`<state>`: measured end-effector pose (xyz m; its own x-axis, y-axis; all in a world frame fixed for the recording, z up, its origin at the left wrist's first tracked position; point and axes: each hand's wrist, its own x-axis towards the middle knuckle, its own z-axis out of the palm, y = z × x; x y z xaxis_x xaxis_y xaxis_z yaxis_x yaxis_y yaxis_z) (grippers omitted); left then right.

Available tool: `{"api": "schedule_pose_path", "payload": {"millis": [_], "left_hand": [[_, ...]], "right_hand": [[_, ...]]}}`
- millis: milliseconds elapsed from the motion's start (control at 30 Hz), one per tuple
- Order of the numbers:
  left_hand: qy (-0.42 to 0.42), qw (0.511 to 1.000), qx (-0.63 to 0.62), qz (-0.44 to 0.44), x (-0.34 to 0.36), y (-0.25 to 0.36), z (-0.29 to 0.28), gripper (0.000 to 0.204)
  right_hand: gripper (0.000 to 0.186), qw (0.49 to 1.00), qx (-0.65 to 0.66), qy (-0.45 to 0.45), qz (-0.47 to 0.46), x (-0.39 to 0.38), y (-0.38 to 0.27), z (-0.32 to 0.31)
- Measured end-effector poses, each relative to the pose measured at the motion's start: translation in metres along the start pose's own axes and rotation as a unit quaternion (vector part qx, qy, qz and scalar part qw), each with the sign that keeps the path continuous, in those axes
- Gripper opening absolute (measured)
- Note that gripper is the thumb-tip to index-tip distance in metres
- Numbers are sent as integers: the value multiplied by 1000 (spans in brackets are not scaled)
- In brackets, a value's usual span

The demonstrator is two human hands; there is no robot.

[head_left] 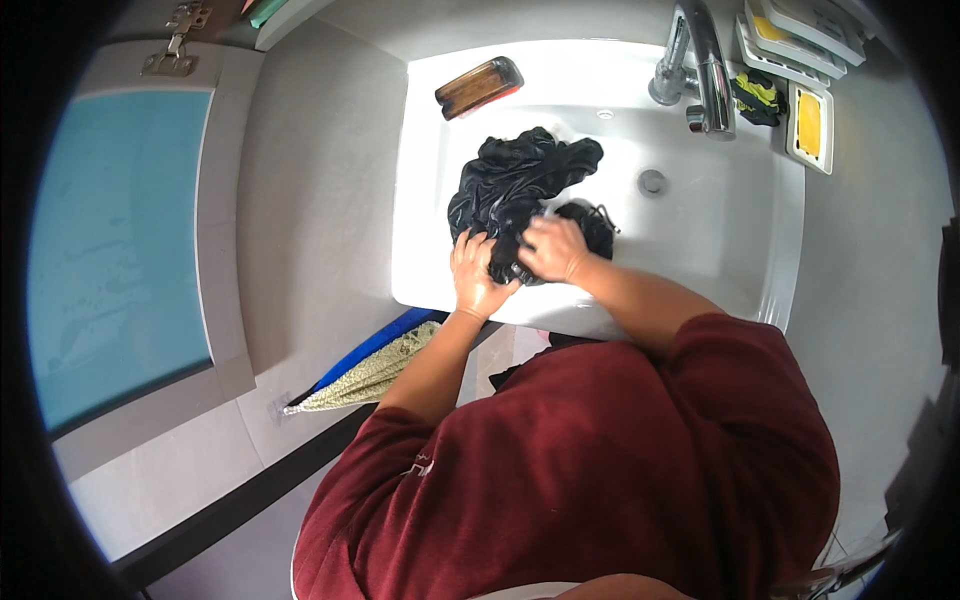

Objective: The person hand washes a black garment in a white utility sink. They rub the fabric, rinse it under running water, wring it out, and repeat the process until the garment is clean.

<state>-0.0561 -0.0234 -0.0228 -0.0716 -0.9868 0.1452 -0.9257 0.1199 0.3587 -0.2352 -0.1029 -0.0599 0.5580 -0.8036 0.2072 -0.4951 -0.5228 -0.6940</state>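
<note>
Within the left half of the white sink (725,235) lies bunched black cloth (512,178): the left hand (478,278) spreads against it, whether gripping I can't tell; the right hand (556,248) curls closed on it. A white mark (422,466) on the maroon sleeve (375,455) is unreadable.

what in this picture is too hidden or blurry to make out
All in the head view:
- Right hand: blurred, so its exact grip is unclear.
- Black cloth: its own folds hide the garment type.
- White basin: the cloth covers part.
- Patterned cloth: partly behind the left forearm.
- Green thing: cut off by the top edge.
</note>
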Motion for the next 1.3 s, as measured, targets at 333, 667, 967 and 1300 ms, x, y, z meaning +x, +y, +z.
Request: {"api": "schedule_pose_path", "payload": {"millis": [333,667,967,1300], "left_hand": [[26,993,70,-87,31,1,6,33],[80,992,87,-35,0,-37,-24,45],[79,995,60,-26,-1,-41,-20,51],[73,995,35,-57,4,-32,-27,49]], "right_hand": [[32,967,167,173,84,-22,121,-19],[30,935,-207,-52,282,-59,177,-71],[47,911,-60,32,408,-11,141,-47],[44,943,133,68,299,70,17,-19]]}}
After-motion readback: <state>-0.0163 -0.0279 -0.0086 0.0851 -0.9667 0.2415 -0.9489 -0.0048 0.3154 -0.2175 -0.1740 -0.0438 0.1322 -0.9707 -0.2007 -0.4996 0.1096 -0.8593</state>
